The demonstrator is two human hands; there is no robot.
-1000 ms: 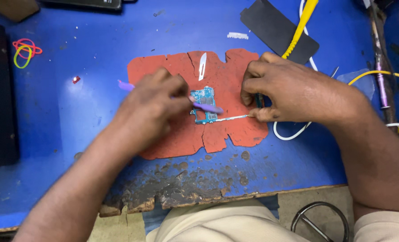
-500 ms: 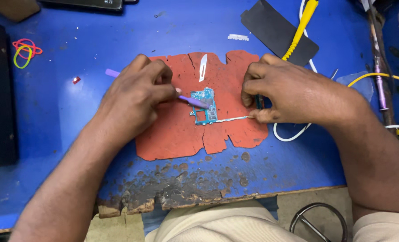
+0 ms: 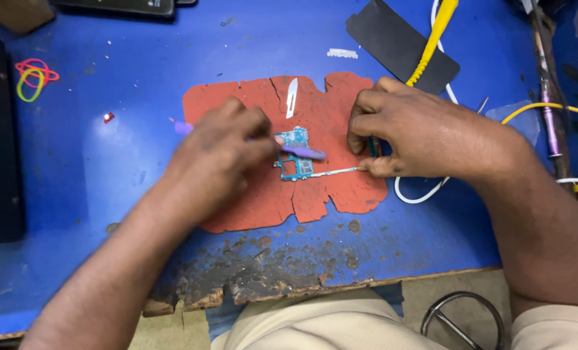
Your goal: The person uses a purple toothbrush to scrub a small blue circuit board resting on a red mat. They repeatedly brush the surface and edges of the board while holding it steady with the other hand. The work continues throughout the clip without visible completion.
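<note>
Blue workbench (image 3: 107, 214), cracked red mat (image 3: 250, 201), rubber bands (image 3: 33, 76)

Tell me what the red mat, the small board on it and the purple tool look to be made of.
Red mat: likely silicone or rubber, matte, with cracked, torn edges. Small board: a circuit board, teal laminate with shiny metal parts. Purple tool, held in the left hand: probably smooth plastic; its tip is too small to judge.

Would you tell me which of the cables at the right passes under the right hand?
The white cable: its loop shows below the right hand. The yellow cable stays beyond the wrist, apart.
</note>
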